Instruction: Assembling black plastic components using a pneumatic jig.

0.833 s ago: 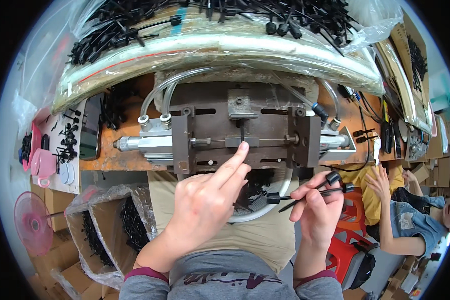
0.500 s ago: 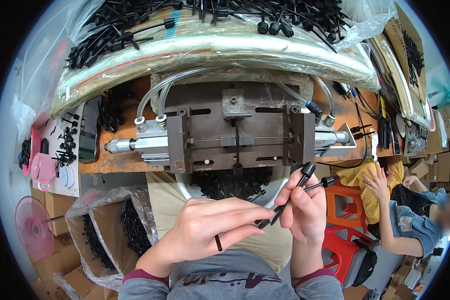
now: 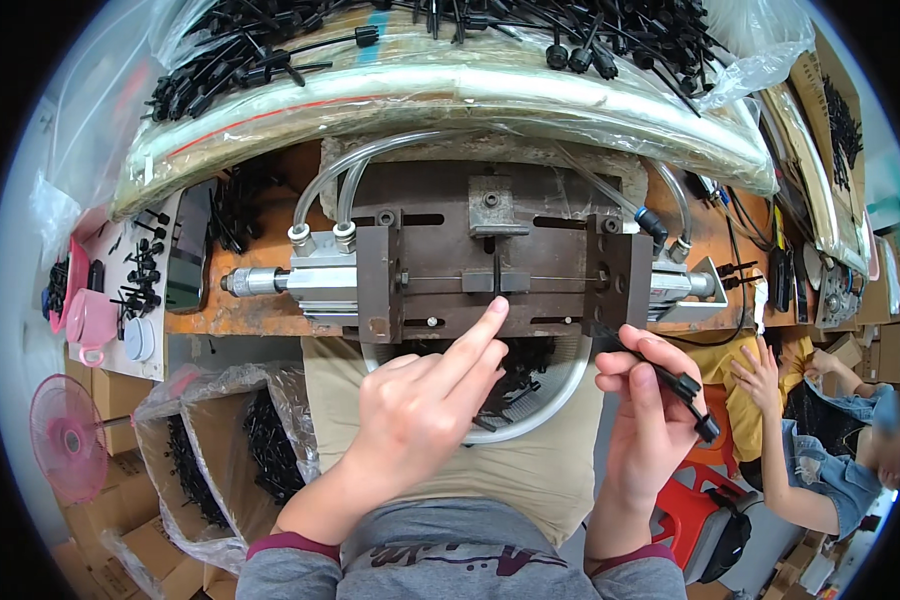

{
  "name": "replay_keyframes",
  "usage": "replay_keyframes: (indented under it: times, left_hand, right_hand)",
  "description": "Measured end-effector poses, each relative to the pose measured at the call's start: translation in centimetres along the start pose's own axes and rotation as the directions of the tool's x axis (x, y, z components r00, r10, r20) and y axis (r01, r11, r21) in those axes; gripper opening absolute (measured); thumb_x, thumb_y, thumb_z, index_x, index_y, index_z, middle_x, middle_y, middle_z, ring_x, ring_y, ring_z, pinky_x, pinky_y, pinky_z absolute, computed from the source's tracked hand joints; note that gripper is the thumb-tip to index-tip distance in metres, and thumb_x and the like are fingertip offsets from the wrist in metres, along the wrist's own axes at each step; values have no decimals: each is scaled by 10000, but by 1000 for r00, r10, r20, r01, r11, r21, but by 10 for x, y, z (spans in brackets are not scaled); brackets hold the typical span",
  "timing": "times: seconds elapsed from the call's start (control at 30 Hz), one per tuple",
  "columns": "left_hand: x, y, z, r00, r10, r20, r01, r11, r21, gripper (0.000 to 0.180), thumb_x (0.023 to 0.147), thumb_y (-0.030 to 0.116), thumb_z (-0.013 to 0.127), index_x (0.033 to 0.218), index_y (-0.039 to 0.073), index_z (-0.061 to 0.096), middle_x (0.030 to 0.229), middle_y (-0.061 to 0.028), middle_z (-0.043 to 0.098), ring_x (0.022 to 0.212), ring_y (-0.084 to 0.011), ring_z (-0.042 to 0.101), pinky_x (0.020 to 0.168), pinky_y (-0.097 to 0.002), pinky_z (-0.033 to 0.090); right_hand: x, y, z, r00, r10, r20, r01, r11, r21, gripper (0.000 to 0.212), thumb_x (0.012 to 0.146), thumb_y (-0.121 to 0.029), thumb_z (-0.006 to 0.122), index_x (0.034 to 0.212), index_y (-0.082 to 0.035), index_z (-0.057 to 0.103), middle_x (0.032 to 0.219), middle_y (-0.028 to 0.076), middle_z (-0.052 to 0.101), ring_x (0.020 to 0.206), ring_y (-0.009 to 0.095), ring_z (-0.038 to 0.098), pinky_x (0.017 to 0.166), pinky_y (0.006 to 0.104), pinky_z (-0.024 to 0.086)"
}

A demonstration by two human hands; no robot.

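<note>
At the middle of the metal fixture, my left hand reaches in with its index finger stretched. Its fingertips close at the lower end of a thin black rod, which stands upright in the small centre block. Thumb and rod end are hidden under the fingers. To the right, my right hand holds black rods with knobbed ends between thumb and fingers, the knobs toward the lower right. Below the fixture, a white basket contains similar black pieces.
Air cylinders with clear hoses flank the fixture. A plastic-wrapped ledge heaped with black rods lies beyond. At left are lined boxes of parts and a pink fan. Another person's hand is at right, near a red stool.
My left hand has left my right hand and moved up to the rod in the fixture. My right hand has shifted right, and its rods' knobbed ends now point down to the right.
</note>
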State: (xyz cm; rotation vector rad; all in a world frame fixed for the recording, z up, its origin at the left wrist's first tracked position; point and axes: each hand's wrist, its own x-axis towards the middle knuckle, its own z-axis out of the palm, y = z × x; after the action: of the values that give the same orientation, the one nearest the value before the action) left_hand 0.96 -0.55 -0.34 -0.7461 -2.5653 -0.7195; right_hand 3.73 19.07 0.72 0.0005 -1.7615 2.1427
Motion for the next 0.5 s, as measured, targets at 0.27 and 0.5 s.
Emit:
replay_keyframes:
  times: [0.27,0.5]
  left_hand:
    - [11,-1,0,999,-29,22,29,1000,4,221,717,123,780,913,65,699,1215,-60,667,550,-136,621,484,-239,465]
    - [12,-3,-3,997,-67,30,69,995,-73,272,704,154,803,941,61,706,1175,-67,685,643,-150,671,553,-240,516]
  right_hand:
    - [-8,1,-4,953,-271,137,302,901,-313,214,828,101,668,1010,25,584,985,229,685,801,308,722,715,363,607]
    - [-3,2,-2,779,-523,345,608,499,-617,218,709,62,789,879,-11,673,915,167,714,665,232,701,574,287,570]
